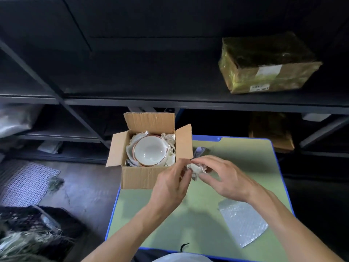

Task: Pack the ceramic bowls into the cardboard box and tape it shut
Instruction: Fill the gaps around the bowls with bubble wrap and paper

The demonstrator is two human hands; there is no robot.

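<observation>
Ceramic bowl (150,150) sits boxed beyond left hand (171,186) and right hand (224,176), both pinching paper (196,168).

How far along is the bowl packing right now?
Done: a white bowl sits in the open cardboard box with paper padding around it. In hand: the left hand and right hand hold a crumpled paper wad beside the box, likely more filler. Left: the flaps stand open and no tape shows on them; a bubble wrap sheet lies unused on the table.
</observation>
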